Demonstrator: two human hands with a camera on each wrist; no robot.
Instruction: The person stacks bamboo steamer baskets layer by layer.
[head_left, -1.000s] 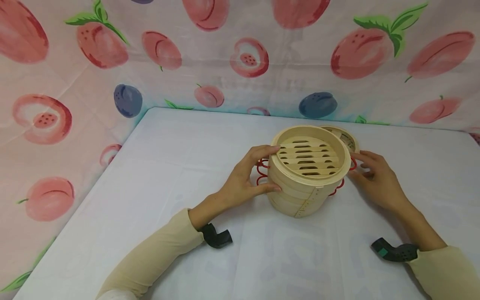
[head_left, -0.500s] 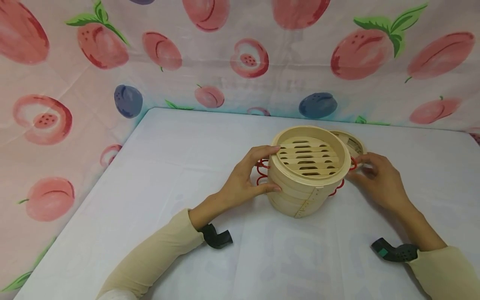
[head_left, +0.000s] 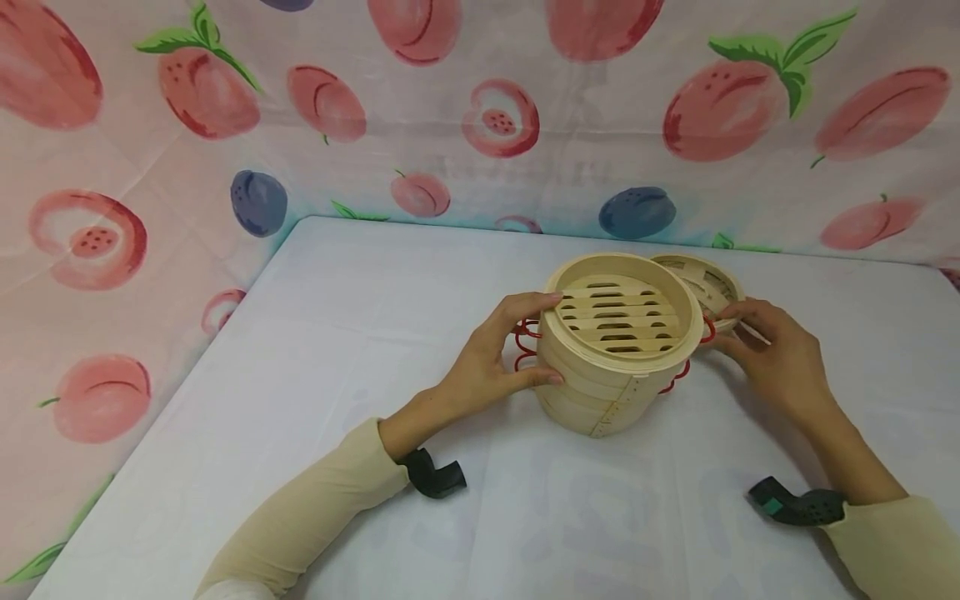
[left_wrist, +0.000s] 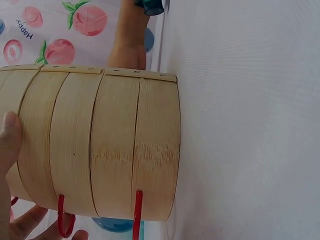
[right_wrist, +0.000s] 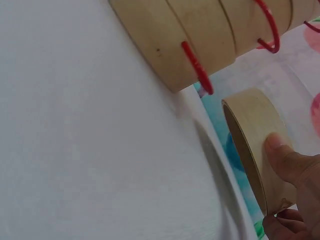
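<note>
A stacked bamboo steamer (head_left: 581, 387) stands upright on the table, its slatted top tier facing up uncovered. Red loop handles (head_left: 708, 329) stick out from its sides. My left hand (head_left: 483, 362) grips its left side, with a finger at the upper rim and the thumb lower on the front wall. Behind the steamer, at its right, my right hand (head_left: 783, 358) pinches the edge of a round bamboo lid (head_left: 735, 287). The steamer hides part of that lid in the head view. In the right wrist view the lid (right_wrist: 260, 122) appears apart from the stack, tilted, with the thumb on its side wall.
A white cloth (head_left: 360, 317) covers the table. A fruit-print backdrop (head_left: 570, 158) rises along the back and left edges. Black wrist devices (head_left: 438, 479) show at both sleeve cuffs.
The lid has moved right, out from behind the steamer, with my right hand, which has also shifted right. My left hand and the steamer have stayed in place.
</note>
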